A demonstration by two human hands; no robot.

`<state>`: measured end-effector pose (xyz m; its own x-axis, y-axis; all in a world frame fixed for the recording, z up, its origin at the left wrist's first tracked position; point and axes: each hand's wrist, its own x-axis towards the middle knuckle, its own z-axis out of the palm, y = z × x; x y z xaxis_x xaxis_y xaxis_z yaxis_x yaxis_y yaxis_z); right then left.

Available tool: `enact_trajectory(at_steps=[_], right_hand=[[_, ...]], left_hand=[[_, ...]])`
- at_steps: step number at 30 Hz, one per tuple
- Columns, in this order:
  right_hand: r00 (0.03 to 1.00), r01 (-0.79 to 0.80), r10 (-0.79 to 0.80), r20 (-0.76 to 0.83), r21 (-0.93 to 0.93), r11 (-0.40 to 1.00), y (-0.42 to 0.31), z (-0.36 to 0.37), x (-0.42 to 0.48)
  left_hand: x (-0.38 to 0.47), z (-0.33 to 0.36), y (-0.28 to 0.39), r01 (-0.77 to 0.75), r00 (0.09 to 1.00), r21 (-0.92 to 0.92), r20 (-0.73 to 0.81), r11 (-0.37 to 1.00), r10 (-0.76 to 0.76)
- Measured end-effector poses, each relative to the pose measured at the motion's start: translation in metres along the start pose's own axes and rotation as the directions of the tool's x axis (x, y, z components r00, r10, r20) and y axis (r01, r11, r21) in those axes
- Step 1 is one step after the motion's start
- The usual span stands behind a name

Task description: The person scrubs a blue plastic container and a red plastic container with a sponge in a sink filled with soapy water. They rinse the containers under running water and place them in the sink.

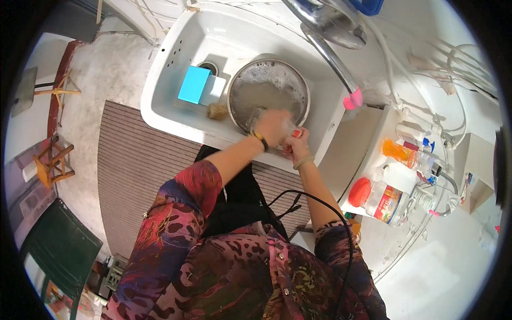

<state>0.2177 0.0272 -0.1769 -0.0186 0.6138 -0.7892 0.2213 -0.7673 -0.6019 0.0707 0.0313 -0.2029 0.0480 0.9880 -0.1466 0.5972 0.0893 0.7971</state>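
Note:
A round metal basin (pixel 309 94) of murky, foamy water stands in the white sink (pixel 164 76). Over its near rim, my left hand (pixel 274 126) is blurred by motion, with a dark and yellow band at the wrist. It overlaps a small clear item with red parts (pixel 295 134), whose exact kind is unclear. My right hand (pixel 301 146) grips that item beside the near sink wall. A greyish, blurred patch lies at the left hand's fingers, possibly a scrubber. Left of the basin are a light-blue block (pixel 194 85) and a brownish scrubbing pad (pixel 217 112).
A chrome faucet (pixel 330 60) with a pink tip reaches over the sink's right side. On the ledge at right stand a red-lidded clear jar (pixel 382 200), an orange-capped bottle (pixel 398 154) and pump bottles. A black cable (pixel 320 195) hangs across my right arm. A ribbed mat (pixel 132 168) covers the floor.

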Motion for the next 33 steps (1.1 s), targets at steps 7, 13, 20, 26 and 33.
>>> enact_trajectory(at_steps=[7, 13, 20, 26, 33], right_hand=[[0.798, 0.521, -0.603, -0.02, -0.48, 0.706, 0.05, -0.012, 0.024], [0.862, 0.487, -0.504, -0.056, -0.189, 0.853, 0.052, -0.016, 0.021], [0.817, 0.513, -0.577, -0.028, -0.425, 0.746, 0.037, -0.006, 0.013], [0.543, 0.675, -0.827, 0.145, -0.662, 0.327, 0.03, 0.013, 0.004], [0.337, 0.705, -0.899, 0.28, -0.708, 0.044, 0.027, 0.015, 0.0]], left_hand=[[0.03, -0.004, -0.041, 0.269, 0.948, 0.059, 0.159, 0.961, -0.275], [0.031, -0.014, -0.064, 0.23, 0.972, 0.034, 0.042, 0.973, -0.232], [0.001, 0.0, -0.025, -0.052, 0.992, 0.062, -0.108, 0.997, 0.059], [0.016, -0.006, -0.048, 0.186, 0.982, -0.016, 0.041, 0.982, -0.185], [0.015, 0.009, -0.027, 0.203, 0.974, 0.029, 0.098, 0.979, -0.205]])
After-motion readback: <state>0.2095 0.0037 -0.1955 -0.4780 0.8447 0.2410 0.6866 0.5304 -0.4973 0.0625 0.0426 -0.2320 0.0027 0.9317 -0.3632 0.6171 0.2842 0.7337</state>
